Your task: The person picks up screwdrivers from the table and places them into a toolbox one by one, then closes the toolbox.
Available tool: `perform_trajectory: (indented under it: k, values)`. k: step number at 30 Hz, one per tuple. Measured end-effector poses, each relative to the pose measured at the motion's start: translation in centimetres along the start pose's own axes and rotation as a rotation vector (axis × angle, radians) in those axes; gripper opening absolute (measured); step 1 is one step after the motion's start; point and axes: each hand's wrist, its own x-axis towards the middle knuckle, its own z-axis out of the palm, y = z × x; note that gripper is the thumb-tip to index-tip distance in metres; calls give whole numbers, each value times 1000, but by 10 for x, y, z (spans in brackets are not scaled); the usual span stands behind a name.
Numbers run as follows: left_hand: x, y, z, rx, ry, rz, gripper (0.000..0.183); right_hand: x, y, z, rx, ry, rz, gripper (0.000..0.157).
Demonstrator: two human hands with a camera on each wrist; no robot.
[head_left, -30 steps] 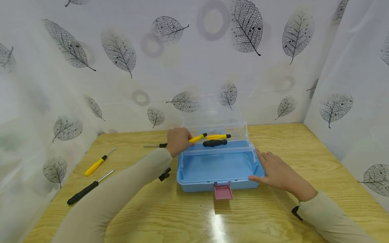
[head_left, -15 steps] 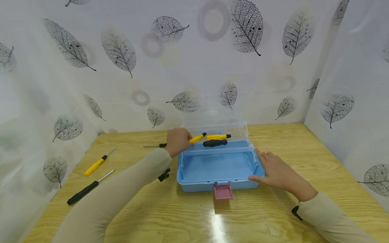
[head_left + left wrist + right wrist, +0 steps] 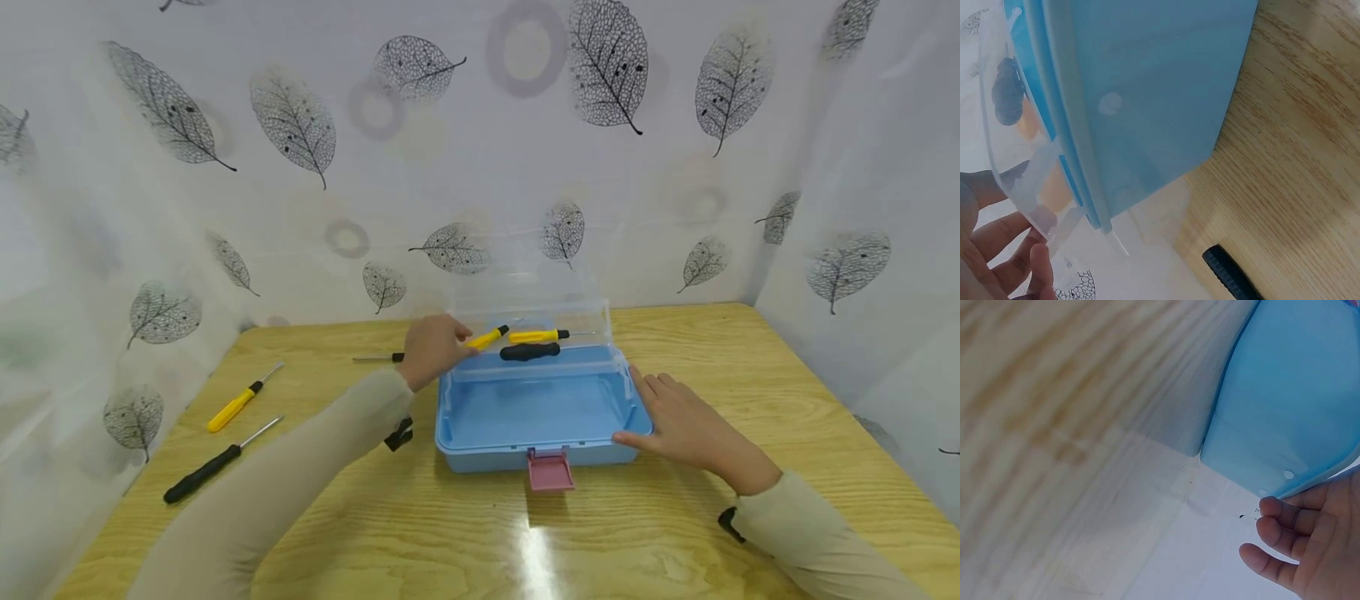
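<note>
A light blue toolbox (image 3: pixel 536 461) stands with its clear lid (image 3: pixel 525 283) raised behind it. Two yellow-handled screwdrivers, one angled at the left (image 3: pixel 489 337) and one level (image 3: pixel 536 337), lie in the clear plastic section at its back, with a black handle (image 3: pixel 529 352) in front of them. My left hand (image 3: pixel 435 350) is at the back left corner, thumb and fingers parted beside the angled screwdriver's handle end. In the left wrist view its fingers (image 3: pixel 1007 240) reach the clear plastic's edge. My right hand (image 3: pixel 678 421) rests along the box's right side, thumb on the front rim.
A yellow screwdriver (image 3: pixel 234 408) and a black one (image 3: pixel 204 473) lie on the wooden table (image 3: pixel 420 542) at the left. Another black screwdriver (image 3: pixel 375 359) lies partly hidden behind my left hand. The box's pink latch (image 3: pixel 551 472) hangs down in front. Leaf-patterned sheeting surrounds the table.
My left hand lets go of the angled yellow screwdriver and shifts slightly left, its thumb and fingers parting. My right hand and the box stay put.
</note>
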Motion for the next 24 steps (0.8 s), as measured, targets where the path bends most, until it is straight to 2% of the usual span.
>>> perform_trajectory:
  k: [10, 24]
  values:
    - [-6, -7, -3, -114, 10, -30, 36, 1, 0, 3, 0, -1, 1, 100]
    - [-24, -12, -20, -206, 102, 6, 31, 0, -2, -3, -7, -27, 12, 101]
